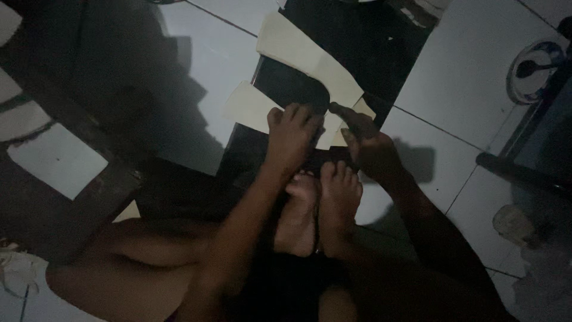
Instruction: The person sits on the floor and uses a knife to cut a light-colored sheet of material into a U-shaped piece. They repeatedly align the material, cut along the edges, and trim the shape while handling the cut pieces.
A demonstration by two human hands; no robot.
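Note:
I sit on a white tiled floor with my bare feet [322, 203] pressed together on a black sheet [357, 42] that lies on the tiles. My left hand [290, 136] rests palm down on the black sheet just beyond my toes, fingers spread over a dark oval cut-out piece [295, 83]. My right hand [363, 140] is beside it, with thumb and forefinger reaching to the right edge of that dark piece. Cream paper pattern pieces [304, 50] lie over the black sheet around the dark piece. The light is dim, so whether the right fingers pinch anything is unclear.
A dark wooden frame or board [71, 197] lies at the left. A round metal bowl with a spoon [533, 68] sits at the upper right, beside a dark rod [518, 170]. Crumpled scraps [512, 223] lie at the lower right on the white floor tiles [465, 77].

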